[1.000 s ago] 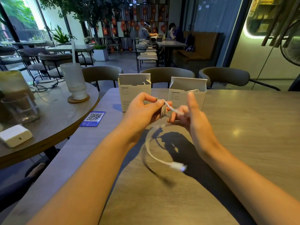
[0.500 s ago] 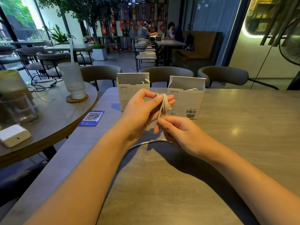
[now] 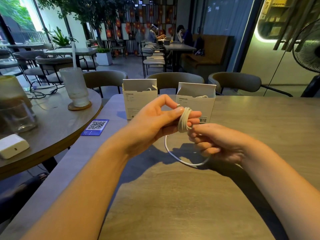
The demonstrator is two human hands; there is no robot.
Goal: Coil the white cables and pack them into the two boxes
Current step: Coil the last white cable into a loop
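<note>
A white cable [image 3: 183, 120] is wound in several turns round the fingers of my left hand [image 3: 155, 118], whose thumb and forefinger pinch its metal plug. My right hand [image 3: 213, 142] sits just below and right of the coil, fingers curled round the cable's loose end, which hangs in a loop [image 3: 174, 154] above the table. Two open white boxes stand upright behind my hands: the left box [image 3: 139, 101] and the right box [image 3: 196, 103]. A bit of white cable shows in the mouth of each.
I work at a grey wooden table [image 3: 259, 135]. A blue QR card [image 3: 95, 127] lies near its left edge. A round table [image 3: 52, 122] to the left carries a ribbed cup with a straw [image 3: 75, 87], a glass [image 3: 16, 116] and a white charger [image 3: 12, 146]. Chairs stand behind the boxes.
My right hand dropped from beside the coil to below it and then swung right, laying more turns on my left fingers. The loose tail has shortened and lifted off the table.
</note>
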